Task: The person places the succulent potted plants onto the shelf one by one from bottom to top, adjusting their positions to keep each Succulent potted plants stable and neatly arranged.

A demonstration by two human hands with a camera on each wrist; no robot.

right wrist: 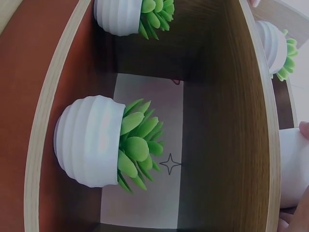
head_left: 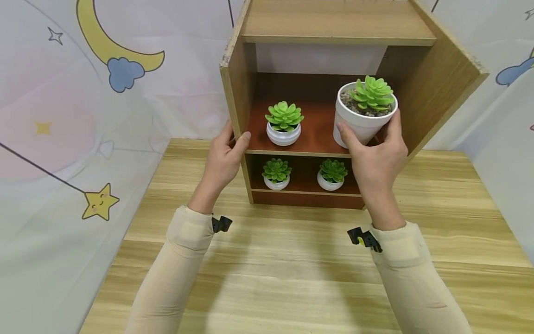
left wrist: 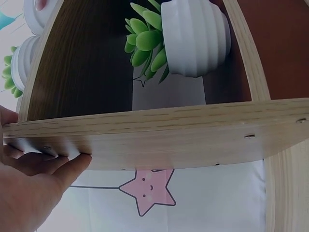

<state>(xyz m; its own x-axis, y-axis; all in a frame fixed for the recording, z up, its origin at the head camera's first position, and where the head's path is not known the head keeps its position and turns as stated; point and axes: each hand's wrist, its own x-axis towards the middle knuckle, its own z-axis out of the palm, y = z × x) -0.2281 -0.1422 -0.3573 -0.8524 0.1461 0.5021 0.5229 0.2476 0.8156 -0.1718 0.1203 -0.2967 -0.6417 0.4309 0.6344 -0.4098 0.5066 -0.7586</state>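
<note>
My left hand (head_left: 223, 157) grips the front edge of the left side panel (head_left: 234, 88) of a wooden shelf unit, its fingers on the outer face in the left wrist view. With my right hand (head_left: 377, 162) I hold a large white plant pot (head_left: 359, 125) with a green succulent and pebbles, at the right of the middle shelf, near its front edge. Its underside is hidden. On the same shelf, to the left, stands a small white potted succulent (head_left: 283, 132). Two more small potted succulents, one left (head_left: 276, 181) and one right (head_left: 331, 178), stand in the lower compartment.
The shelf unit stands on a wood-grain table (head_left: 275, 269). A top board (head_left: 338, 23) spans above the middle shelf, and the right side panel (head_left: 446, 83) rises close beside the large pot. Behind and at the sides hangs a printed white cloth (head_left: 192, 69).
</note>
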